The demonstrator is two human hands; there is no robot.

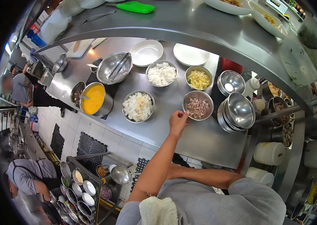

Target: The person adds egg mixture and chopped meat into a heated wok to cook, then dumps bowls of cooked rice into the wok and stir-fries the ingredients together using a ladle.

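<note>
My left hand is at the near-left rim of a steel bowl of chopped pinkish meat, its thumb and fingers pinched together there. Just behind that bowl stands another with yellow shreds and some green bits. To the left are two steel bowls of white rice, a farther one and a nearer one with a tan sprinkle on top. My right forearm crosses low in front of my body; the hand at its end is hidden behind my left arm.
A pot of yellow liquid and a steel bowl with tongs stand left. White dishes sit at the back. Stacked steel bowls are on the right. A metal shelf overhangs the counter. Two people work at far left.
</note>
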